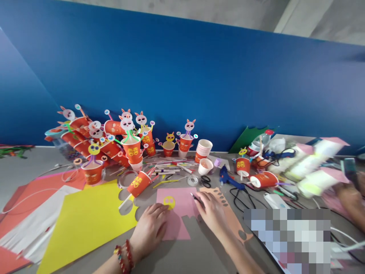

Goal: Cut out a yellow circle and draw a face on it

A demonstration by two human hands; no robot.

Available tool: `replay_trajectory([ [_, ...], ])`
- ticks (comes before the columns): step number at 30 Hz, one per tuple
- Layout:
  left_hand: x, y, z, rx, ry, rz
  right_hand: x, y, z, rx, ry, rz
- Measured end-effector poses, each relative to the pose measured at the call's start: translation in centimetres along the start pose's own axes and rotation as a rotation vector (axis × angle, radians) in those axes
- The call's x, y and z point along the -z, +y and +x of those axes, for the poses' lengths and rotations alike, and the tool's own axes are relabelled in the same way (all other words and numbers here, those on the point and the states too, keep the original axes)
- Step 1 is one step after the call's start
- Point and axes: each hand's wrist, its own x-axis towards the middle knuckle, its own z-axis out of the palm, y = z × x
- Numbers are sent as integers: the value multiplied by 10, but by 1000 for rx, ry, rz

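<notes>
A flat lane lay open between the left hand (152, 224) and right hand (209, 209), across a pink sheet (176, 228) broken by a notch in its lower edge; bare grey table (194, 257) ran between the forearms toward the near edge. Ahead, a tape roll (193, 180) and scissors (203, 181) hemmed the route, with scattered markers (173, 166), a cup stack (203, 150) and a blue panel (182, 76) behind them. A tipped red cup (138, 183) blocked the left hand's forward path, while low yellow card (91, 220) spread leftward. To the right, a glue gun (228, 178) and looping black cord (234, 198) obstructed passage beyond flat peach card (225, 205).
</notes>
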Motion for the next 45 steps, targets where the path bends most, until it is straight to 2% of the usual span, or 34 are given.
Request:
replay_trajectory([
  [6, -5, 7, -2, -50, -27, 58, -9, -2, -4, 0, 13, -17],
  [12, -1, 14, -1, -14, -88, 89, 11, 12, 0, -123, 63, 178],
  [15, 3, 19, 0, 23, -163, 103, 18, 19, -1, -149, 76, 171],
  [18, 5, 23, 0, 57, -214, 124, 16, 17, -5, -122, 25, 136],
  [25, 6, 11, -7, 18, -254, 109, -1, 8, -12, -70, -41, 101],
  [31, 7, 9, -4, -16, -243, 126, 2, 17, -11, -134, -54, 146],
  [33, 6, 13, -3, -21, -245, 150, 4, 11, 3, -108, -58, 138],
  [36, 7, 16, -3, -37, -237, 183, -2, -13, 43, -15, -63, 110],
  [38, 7, 17, -4, -43, -232, 195, -14, -31, 77, 72, -136, 60],
  [41, 5, 15, -6, -44, -222, 180, -38, -52, 120, 107, -172, 36],
  [45, 0, 11, -9, -50, -219, 164, -62, -58, 146, 102, -217, -7],
])
